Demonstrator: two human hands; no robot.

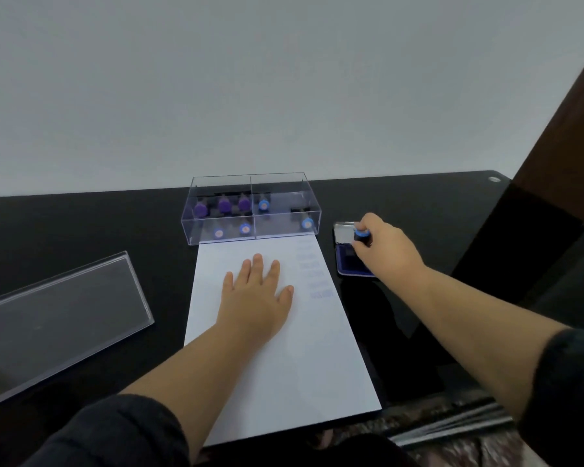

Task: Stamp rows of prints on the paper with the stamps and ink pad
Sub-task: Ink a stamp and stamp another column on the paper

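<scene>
Our left hand lies flat on the paper; our right hand grips a stamp on the ink pad at three o'clock. One faint column printed — most rows remain.

Left hand flat, fingers spread, right hand curled, pinching

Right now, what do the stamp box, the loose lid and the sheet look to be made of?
Box: clear, glossy rigid plastic, probably acrylic; the stamps show through its walls. Lid: seemingly the same clear plastic, with bright edges. Sheet: matte white paper, lying flat with faint blue prints.
</scene>
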